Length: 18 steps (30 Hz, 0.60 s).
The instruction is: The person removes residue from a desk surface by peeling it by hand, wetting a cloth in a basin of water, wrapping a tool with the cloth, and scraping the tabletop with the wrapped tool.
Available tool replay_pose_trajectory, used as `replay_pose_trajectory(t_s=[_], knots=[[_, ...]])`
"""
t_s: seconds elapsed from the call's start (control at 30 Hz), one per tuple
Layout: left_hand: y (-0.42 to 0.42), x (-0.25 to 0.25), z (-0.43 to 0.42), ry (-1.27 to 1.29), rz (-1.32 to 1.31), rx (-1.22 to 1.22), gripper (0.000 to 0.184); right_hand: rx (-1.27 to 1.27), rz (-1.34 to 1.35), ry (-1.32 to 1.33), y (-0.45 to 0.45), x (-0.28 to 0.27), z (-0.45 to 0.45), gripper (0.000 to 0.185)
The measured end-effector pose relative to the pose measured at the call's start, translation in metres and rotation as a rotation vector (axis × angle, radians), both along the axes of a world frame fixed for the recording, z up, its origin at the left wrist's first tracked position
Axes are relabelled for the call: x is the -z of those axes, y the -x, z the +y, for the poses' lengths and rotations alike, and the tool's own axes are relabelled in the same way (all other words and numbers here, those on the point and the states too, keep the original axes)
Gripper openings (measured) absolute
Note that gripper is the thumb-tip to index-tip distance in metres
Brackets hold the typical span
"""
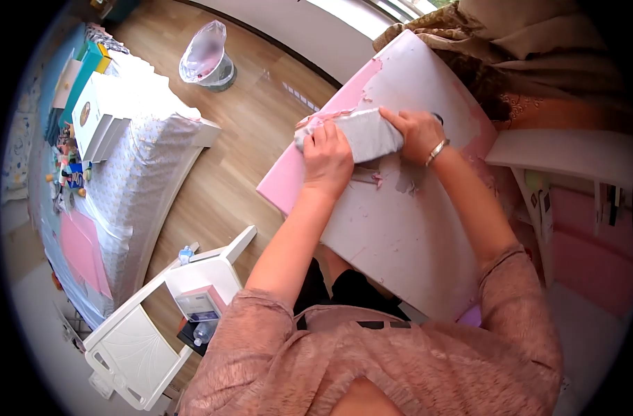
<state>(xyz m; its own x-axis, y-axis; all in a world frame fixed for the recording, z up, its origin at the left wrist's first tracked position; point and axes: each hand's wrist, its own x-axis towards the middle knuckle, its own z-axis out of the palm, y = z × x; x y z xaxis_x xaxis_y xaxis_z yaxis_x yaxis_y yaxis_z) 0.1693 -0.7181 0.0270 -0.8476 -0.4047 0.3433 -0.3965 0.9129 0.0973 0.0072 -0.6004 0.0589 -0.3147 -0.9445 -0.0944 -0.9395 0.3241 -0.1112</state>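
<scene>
Both hands are on a grey cloth-covered block (368, 135) above the far part of a table (393, 236) whose pink surface is partly peeled to white. My left hand (328, 156) grips the block's left end, fingers curled over its top. At the right end, my right hand (415, 135) is closed on it, thumb and fingers along its edge. Something small and dark (437, 118) shows just beyond my right hand; its kind cannot be made out. Torn pink film (323, 119) lies along the block's far left side. The block's underside is hidden.
Pink scraps and a torn patch lie on the tabletop. A lined waste bin (219, 73) stands on the wood floor. Left is a bed (150, 152) with boxes (98, 118); nearer, a white chair (140, 347). Curtains (538, 48) and a white shelf (566, 156) border the right.
</scene>
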Motion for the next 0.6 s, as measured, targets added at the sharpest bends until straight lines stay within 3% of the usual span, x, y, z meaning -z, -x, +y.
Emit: replay_pose_trajectory(t_s=[0.03,0.1,0.2,0.4,0.6], knots=[[-0.006,-0.002,0.009,0.027,-0.039,0.016,0.025,0.002,-0.021,0.064,-0.004,0.005,0.010,0.064],[-0.012,-0.004,0.023,0.138,-0.062,0.011,0.023,-0.019,-0.019,0.068,-0.002,0.006,0.018,0.064],[0.003,-0.001,0.014,0.060,-0.108,-0.031,0.020,0.014,-0.049,0.010,0.010,0.005,0.003,0.053],[0.018,0.004,0.000,0.023,0.008,-0.027,0.016,-0.020,0.014,0.050,0.022,0.006,-0.004,0.054],[0.013,-0.001,0.016,0.068,-0.113,0.010,0.017,-0.001,-0.034,-0.015,0.021,0.004,0.005,0.055]])
